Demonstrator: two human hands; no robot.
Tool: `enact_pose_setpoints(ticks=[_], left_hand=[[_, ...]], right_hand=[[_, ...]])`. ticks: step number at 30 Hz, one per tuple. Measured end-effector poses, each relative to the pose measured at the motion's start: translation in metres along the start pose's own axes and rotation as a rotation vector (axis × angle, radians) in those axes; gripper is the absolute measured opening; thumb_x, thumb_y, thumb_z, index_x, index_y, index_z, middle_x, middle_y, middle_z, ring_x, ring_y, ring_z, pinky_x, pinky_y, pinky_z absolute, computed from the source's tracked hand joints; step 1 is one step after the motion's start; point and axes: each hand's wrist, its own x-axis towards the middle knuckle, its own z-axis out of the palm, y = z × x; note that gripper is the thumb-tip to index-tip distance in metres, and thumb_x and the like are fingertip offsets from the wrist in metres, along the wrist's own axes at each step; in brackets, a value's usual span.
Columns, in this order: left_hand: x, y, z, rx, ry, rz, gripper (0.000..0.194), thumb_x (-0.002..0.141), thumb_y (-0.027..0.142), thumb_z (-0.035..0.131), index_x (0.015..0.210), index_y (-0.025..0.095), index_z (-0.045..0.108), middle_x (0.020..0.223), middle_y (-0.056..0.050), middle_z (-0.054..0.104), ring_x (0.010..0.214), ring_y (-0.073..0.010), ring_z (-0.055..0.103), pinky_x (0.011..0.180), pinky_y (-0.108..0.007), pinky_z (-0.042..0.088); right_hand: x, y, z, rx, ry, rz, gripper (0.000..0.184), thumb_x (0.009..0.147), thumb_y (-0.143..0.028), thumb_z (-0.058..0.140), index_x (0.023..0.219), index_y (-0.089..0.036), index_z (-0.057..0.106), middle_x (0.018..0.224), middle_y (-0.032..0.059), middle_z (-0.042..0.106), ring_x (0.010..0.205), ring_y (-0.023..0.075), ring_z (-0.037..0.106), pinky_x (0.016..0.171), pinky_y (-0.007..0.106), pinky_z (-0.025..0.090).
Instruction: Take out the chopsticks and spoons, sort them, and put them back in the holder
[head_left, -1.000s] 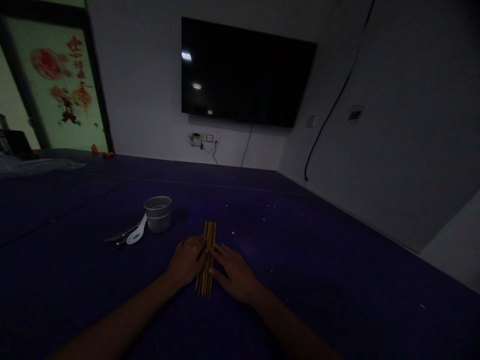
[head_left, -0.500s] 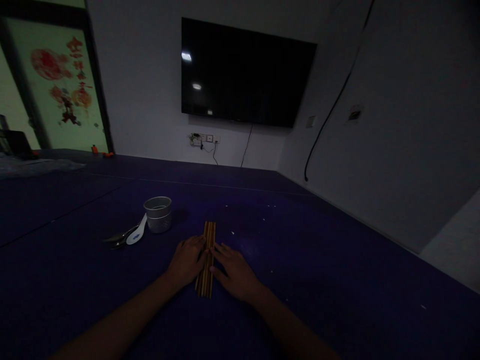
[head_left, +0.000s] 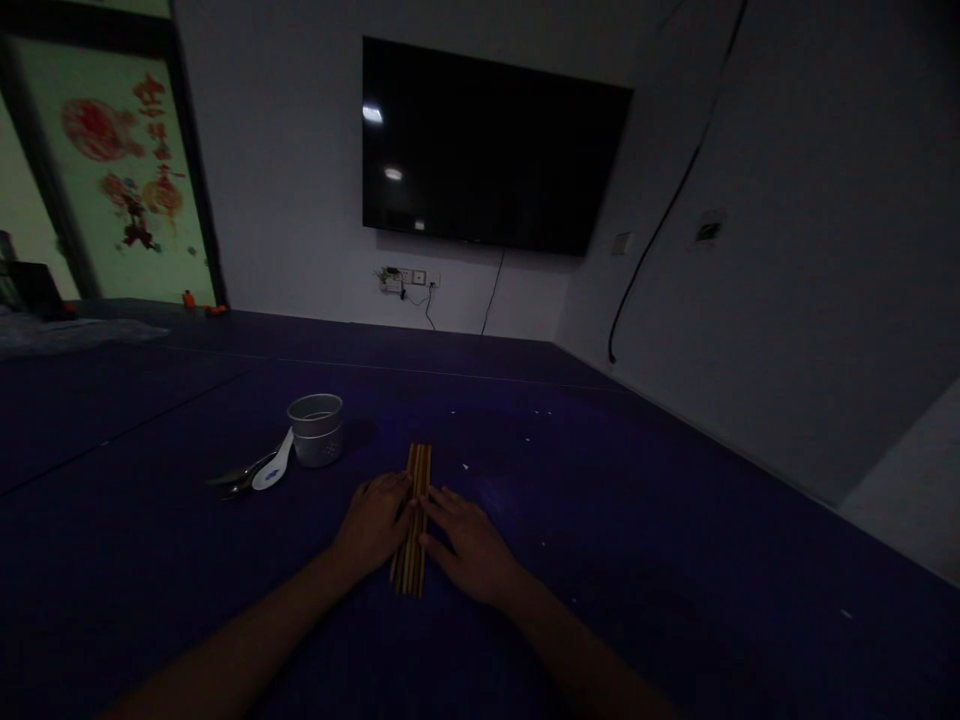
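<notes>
A bundle of several wooden chopsticks [head_left: 417, 470] lies lengthwise on the dark blue surface [head_left: 645, 520] in front of me. My left hand [head_left: 373, 528] rests flat against the bundle's left side, fingers stretched out and touching the sticks. My right hand [head_left: 469, 545] lies flat against the right side, fingers spread and pressing the sticks from that side. Neither hand wraps around the sticks.
A small round metal cup [head_left: 316, 428] stands to the left of the chopsticks. Beside it lie a white ceramic spoon [head_left: 272, 466] and a metal spoon [head_left: 232, 478]. A dark television [head_left: 491, 150] hangs on the far wall, above a socket with cables.
</notes>
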Motion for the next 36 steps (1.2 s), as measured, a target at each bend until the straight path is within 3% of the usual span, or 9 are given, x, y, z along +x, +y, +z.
enact_pose_setpoints(ticks=[16, 36], left_hand=[[-0.0009, -0.0008, 0.0001, -0.015, -0.001, 0.003, 0.037, 0.092, 0.026, 0.036, 0.122, 0.015, 0.055, 0.127, -0.013, 0.059, 0.121, -0.0239, 0.051, 0.101, -0.043, 0.038], [-0.001, 0.0032, -0.0057, -0.103, 0.094, 0.026, 0.032, 0.092, 0.027, 0.036, 0.112, 0.018, 0.059, 0.114, -0.01, 0.065, 0.109, -0.023, 0.057, 0.094, -0.041, 0.043]], right_hand=[[-0.0014, -0.003, -0.0021, 0.048, 0.033, -0.006, 0.051, 0.095, -0.042, 0.037, 0.139, -0.018, 0.041, 0.146, 0.0106, 0.036, 0.136, 0.0255, 0.029, 0.109, 0.046, 0.027], [-0.0005, 0.0036, 0.0059, 0.118, 0.115, -0.014, 0.047, 0.095, -0.042, 0.038, 0.138, -0.021, 0.043, 0.144, 0.0097, 0.041, 0.134, 0.0238, 0.033, 0.11, 0.046, 0.027]])
